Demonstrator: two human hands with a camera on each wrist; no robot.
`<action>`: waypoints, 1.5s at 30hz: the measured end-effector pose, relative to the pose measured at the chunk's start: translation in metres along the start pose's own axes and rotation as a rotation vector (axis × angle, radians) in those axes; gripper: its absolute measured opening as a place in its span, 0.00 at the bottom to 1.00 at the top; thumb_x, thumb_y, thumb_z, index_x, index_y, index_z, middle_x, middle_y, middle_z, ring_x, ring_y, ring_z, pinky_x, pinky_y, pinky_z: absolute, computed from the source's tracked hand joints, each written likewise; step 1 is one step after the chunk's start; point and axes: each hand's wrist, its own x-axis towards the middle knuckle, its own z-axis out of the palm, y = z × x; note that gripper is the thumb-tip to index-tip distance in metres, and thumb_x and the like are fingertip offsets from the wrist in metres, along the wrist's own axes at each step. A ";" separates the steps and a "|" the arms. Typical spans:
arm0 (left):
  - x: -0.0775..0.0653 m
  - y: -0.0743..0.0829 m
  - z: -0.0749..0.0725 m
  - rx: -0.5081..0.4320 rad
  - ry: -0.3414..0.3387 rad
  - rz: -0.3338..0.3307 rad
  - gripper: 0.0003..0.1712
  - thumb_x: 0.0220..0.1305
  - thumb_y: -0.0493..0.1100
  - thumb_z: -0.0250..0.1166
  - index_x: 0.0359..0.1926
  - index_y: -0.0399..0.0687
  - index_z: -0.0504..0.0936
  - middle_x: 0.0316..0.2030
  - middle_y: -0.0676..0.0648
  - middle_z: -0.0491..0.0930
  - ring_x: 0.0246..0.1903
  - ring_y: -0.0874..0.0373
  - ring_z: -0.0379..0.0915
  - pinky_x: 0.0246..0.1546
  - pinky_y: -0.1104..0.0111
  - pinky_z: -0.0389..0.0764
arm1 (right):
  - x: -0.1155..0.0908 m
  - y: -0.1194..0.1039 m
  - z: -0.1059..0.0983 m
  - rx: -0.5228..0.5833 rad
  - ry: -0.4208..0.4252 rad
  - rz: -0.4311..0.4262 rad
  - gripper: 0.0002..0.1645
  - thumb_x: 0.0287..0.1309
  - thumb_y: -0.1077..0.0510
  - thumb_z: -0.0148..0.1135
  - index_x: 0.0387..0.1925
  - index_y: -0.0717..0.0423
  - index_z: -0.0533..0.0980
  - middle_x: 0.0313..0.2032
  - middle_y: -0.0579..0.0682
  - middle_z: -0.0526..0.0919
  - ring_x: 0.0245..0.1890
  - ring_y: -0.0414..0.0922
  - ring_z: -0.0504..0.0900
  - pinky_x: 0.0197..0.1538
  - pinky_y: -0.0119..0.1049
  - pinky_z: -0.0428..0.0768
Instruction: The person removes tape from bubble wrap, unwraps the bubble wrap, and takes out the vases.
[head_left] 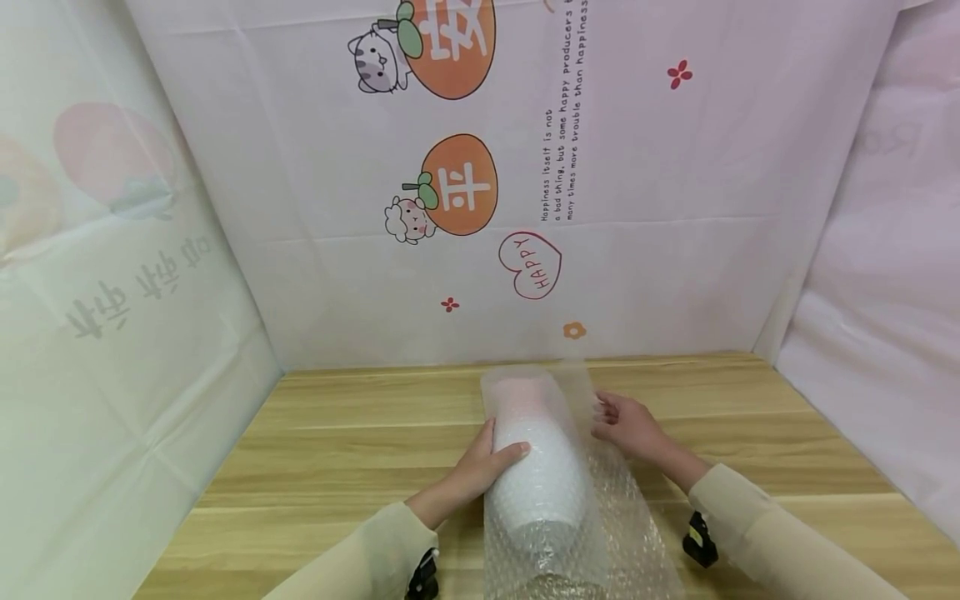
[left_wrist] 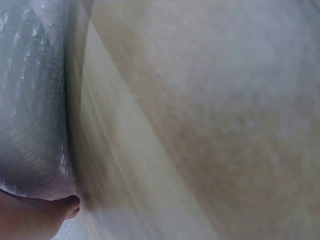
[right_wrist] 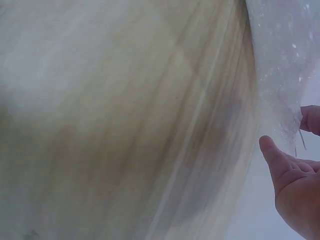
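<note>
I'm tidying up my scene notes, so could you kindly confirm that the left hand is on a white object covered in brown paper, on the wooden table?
Not quite: the covering is clear bubble wrap, not brown paper, as the head view shows. The left hand is indeed on the white object, on the wooden table.

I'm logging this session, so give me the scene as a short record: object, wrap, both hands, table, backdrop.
object: white, rounded, looks pinkish at the far end
wrap: clear bubble wrap around the object, loose at right
left hand: holds the wrapped object, thumb on top
right hand: holds the wrap's loose edge
table: wood-grained
backdrop: white printed cloth
</note>
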 end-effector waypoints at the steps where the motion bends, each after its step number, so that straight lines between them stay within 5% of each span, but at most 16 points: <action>1: 0.000 0.000 0.000 -0.001 0.001 0.002 0.55 0.61 0.59 0.61 0.73 0.29 0.45 0.71 0.29 0.50 0.68 0.37 0.49 0.65 0.46 0.55 | 0.000 0.001 0.000 -0.010 -0.002 0.001 0.41 0.55 0.66 0.65 0.66 0.78 0.58 0.56 0.72 0.73 0.53 0.63 0.76 0.51 0.46 0.79; 9: 0.000 -0.001 0.000 0.005 0.005 -0.003 0.56 0.61 0.59 0.61 0.73 0.29 0.44 0.71 0.29 0.50 0.68 0.37 0.49 0.65 0.46 0.55 | -0.003 0.008 0.002 -0.030 -0.007 0.016 0.44 0.53 0.66 0.67 0.66 0.79 0.56 0.60 0.75 0.68 0.58 0.67 0.71 0.55 0.52 0.74; 19: -0.002 0.002 0.000 0.007 -0.004 -0.014 0.56 0.62 0.60 0.60 0.74 0.31 0.43 0.71 0.29 0.48 0.69 0.37 0.48 0.65 0.45 0.55 | -0.006 0.005 0.004 -0.164 0.052 0.001 0.52 0.46 0.64 0.72 0.67 0.78 0.55 0.55 0.77 0.71 0.48 0.63 0.78 0.48 0.53 0.78; 25: -0.001 0.002 0.001 0.006 -0.003 -0.010 0.55 0.62 0.60 0.60 0.74 0.30 0.43 0.71 0.29 0.49 0.69 0.37 0.49 0.65 0.45 0.55 | -0.008 0.005 0.003 -0.223 0.085 -0.018 0.54 0.44 0.64 0.73 0.67 0.79 0.54 0.46 0.76 0.77 0.30 0.50 0.76 0.45 0.52 0.77; 28: 0.000 0.000 0.001 0.004 -0.003 -0.008 0.55 0.62 0.59 0.60 0.74 0.30 0.44 0.71 0.29 0.49 0.68 0.37 0.50 0.64 0.45 0.56 | -0.009 0.004 0.003 -0.196 0.081 -0.020 0.54 0.45 0.65 0.72 0.69 0.76 0.53 0.29 0.65 0.79 0.21 0.46 0.71 0.36 0.47 0.78; 31: 0.000 -0.001 0.001 0.004 -0.004 -0.010 0.55 0.62 0.59 0.60 0.74 0.30 0.44 0.71 0.29 0.50 0.68 0.37 0.50 0.64 0.45 0.56 | -0.010 0.003 0.005 -0.178 0.059 -0.035 0.53 0.45 0.66 0.71 0.69 0.75 0.53 0.17 0.53 0.71 0.15 0.41 0.67 0.26 0.39 0.76; 35: -0.001 -0.001 0.001 0.003 -0.005 -0.010 0.55 0.62 0.59 0.60 0.74 0.30 0.43 0.71 0.29 0.49 0.68 0.37 0.49 0.65 0.45 0.55 | -0.012 0.004 0.009 -0.208 0.026 -0.098 0.49 0.46 0.66 0.71 0.68 0.75 0.57 0.33 0.64 0.81 0.12 0.38 0.62 0.30 0.39 0.76; 38: -0.002 0.000 0.000 0.001 -0.004 -0.008 0.55 0.62 0.59 0.60 0.74 0.30 0.43 0.71 0.28 0.49 0.68 0.36 0.49 0.65 0.45 0.55 | -0.012 0.005 0.012 -0.245 0.008 -0.143 0.46 0.47 0.66 0.72 0.66 0.75 0.61 0.55 0.72 0.74 0.17 0.43 0.70 0.44 0.47 0.77; 41: -0.002 0.002 0.001 0.001 -0.006 0.002 0.55 0.62 0.58 0.60 0.74 0.29 0.42 0.71 0.28 0.49 0.68 0.36 0.49 0.64 0.44 0.56 | -0.012 0.006 0.015 -0.307 -0.001 -0.182 0.43 0.47 0.65 0.72 0.64 0.74 0.64 0.59 0.71 0.71 0.38 0.57 0.81 0.56 0.54 0.72; 45: -0.002 0.003 0.001 -0.002 -0.011 0.005 0.54 0.63 0.58 0.60 0.74 0.30 0.42 0.71 0.28 0.48 0.68 0.36 0.49 0.64 0.44 0.56 | -0.012 0.004 0.016 -0.354 -0.007 -0.218 0.39 0.49 0.64 0.71 0.62 0.73 0.68 0.59 0.70 0.72 0.59 0.67 0.69 0.61 0.58 0.66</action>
